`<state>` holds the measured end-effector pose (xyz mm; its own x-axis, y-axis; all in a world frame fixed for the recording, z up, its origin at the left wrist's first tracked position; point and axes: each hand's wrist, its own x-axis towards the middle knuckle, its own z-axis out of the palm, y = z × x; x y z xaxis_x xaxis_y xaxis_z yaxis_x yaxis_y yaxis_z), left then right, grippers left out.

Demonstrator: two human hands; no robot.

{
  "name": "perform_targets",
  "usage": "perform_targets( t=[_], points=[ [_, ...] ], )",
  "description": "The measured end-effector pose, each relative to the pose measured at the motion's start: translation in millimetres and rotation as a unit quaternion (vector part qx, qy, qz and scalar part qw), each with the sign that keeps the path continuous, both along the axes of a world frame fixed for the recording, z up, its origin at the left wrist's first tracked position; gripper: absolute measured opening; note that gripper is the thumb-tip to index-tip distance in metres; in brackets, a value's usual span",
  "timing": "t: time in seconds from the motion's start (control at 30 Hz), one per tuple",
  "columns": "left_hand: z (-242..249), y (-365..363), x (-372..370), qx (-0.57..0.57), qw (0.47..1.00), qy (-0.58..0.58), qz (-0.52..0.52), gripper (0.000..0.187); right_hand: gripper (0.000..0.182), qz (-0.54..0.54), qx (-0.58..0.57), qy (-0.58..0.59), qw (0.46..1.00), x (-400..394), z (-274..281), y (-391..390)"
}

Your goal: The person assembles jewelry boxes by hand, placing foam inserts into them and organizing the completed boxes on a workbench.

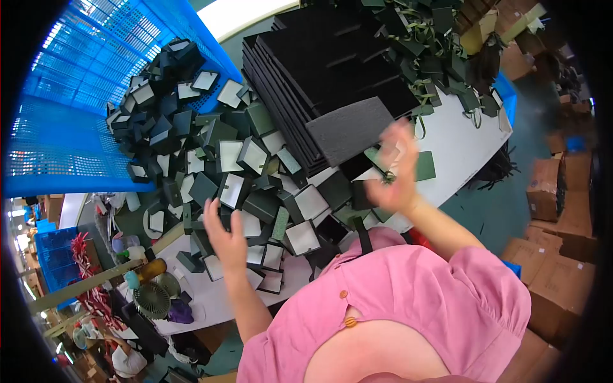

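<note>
My left hand point(225, 239) hovers at the near side of a heap of small dark green boxes point(260, 205), its fingers apart and nothing in its grasp. Many of those boxes show pale white or grey faces. My right hand point(397, 169) is blurred by motion beside the corner of a dark grey foam sheet point(351, 127). Its thumb and fingers look spread, with no held thing visible. Under that sheet lies a tall stack of black foam sheets point(319, 60). A flat green piece point(425, 165) rests on the white table point(465, 143) just right of my right hand.
A blue plastic crate point(70, 143) tipped on its side at the left spills boxes onto the table. More green boxes with ribbons point(440, 64) are piled at the far right. Cardboard cartons point(562, 262) stand on the floor at right. A small fan point(152, 300) sits at lower left.
</note>
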<state>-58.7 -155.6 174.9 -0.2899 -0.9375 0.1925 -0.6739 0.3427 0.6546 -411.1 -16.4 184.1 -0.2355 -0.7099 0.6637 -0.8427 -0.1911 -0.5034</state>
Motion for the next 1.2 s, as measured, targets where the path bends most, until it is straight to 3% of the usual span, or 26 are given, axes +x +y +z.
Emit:
perform_targets(
  t=[0.03, 0.07, 0.1, 0.13, 0.2, 0.3, 0.33, 0.4, 0.43, 0.53, 0.57, 0.6, 0.63, 0.67, 0.7, 0.73, 0.8, 0.87, 0.93, 1.0, 1.2],
  points=[
    [-5, 7, -23, 0.071, 0.991, 0.111, -0.008, 0.055, 0.060, -0.095, -0.017, -0.129, 0.987, -26, 0, -2],
    [-18, 13, -47, 0.141, 0.965, 0.219, -0.018, 0.059, 0.071, -0.168, 0.049, -0.116, 0.978, -67, -4, -2],
    [-33, 15, -68, 0.185, 0.954, 0.232, -0.031, 0.063, 0.072, -0.209, 0.099, -0.208, 0.950, -97, -14, -8],
    [-46, 15, -91, 0.228, 0.941, 0.245, -0.044, 0.067, 0.069, -0.156, 0.149, -0.233, 0.948, -139, -47, -16],
    [-55, 18, -138, 0.390, 0.852, 0.350, 0.026, 0.074, 0.067, -0.051, 0.166, -0.456, 0.873, -139, -41, -35],
    [-78, 16, -164, 0.378, 0.850, 0.364, -0.031, 0.091, 0.070, 0.063, 0.200, -0.321, 0.924, -133, -48, -48],
    [-86, 16, -166, 0.387, 0.835, 0.390, -0.022, 0.092, 0.073, 0.074, 0.205, -0.255, 0.942, -124, -53, -54],
    [-81, 16, -177, 0.401, 0.801, 0.445, -0.004, 0.093, 0.075, 0.024, 0.212, -0.260, 0.942, -115, -53, -66],
    [-83, 11, -177, 0.393, 0.815, 0.425, -0.017, 0.092, 0.075, 0.014, 0.194, -0.241, 0.951, -125, -69, -77],
    [-48, 3, -178, 0.435, 0.884, 0.170, -0.016, 0.091, 0.077, 0.057, 0.238, -0.214, 0.946, -152, -67, -77],
    [-61, -7, -159, 0.337, 0.938, 0.067, -0.046, 0.083, 0.075, 0.133, 0.256, -0.266, 0.920, -163, -52, -67],
    [-48, -28, -139, 0.360, 0.929, -0.080, -0.009, 0.063, 0.074, 0.098, 0.271, -0.248, 0.925, -170, -37, -57],
    [-26, -39, -127, 0.301, 0.948, -0.106, -0.006, 0.051, 0.072, 0.062, 0.285, -0.232, 0.928, -175, -25, -46],
    [-5, -48, -124, 0.216, 0.961, -0.151, 0.085, 0.046, 0.070, 0.027, 0.300, -0.214, 0.929, -179, -21, -41],
    [19, -41, -141, 0.033, 0.997, 0.000, 0.067, 0.040, 0.070, -0.025, 0.196, -0.137, 0.971, -182, -26, -42],
    [38, -53, -158, -0.034, 0.998, 0.035, 0.041, 0.036, 0.074, -0.043, 0.111, -0.059, 0.991, -181, -20, -49],
    [84, -68, -220, -0.135, 0.988, 0.018, -0.073, 0.031, 0.074, 0.005, 0.119, 0.053, 0.991, -162, 1, -68],
    [88, -95, -279, -0.191, 0.959, -0.061, -0.201, 0.035, 0.071, 0.085, 0.146, 0.013, 0.986, -131, 0, -88],
    [58, -122, -313, -0.096, 0.942, -0.246, -0.209, 0.048, 0.074, 0.113, 0.280, 0.069, 0.951, -118, -14, -98],
    [32, -137, -326, -0.095, 0.887, -0.400, -0.211, 0.055, 0.073, 0.115, 0.301, 0.116, 0.940, -112, -28, -88],
    [-5, -140, -316, -0.190, 0.897, -0.357, -0.180, 0.058, 0.065, 0.092, 0.251, 0.104, 0.958, -91, -61, -64]
  ],
)
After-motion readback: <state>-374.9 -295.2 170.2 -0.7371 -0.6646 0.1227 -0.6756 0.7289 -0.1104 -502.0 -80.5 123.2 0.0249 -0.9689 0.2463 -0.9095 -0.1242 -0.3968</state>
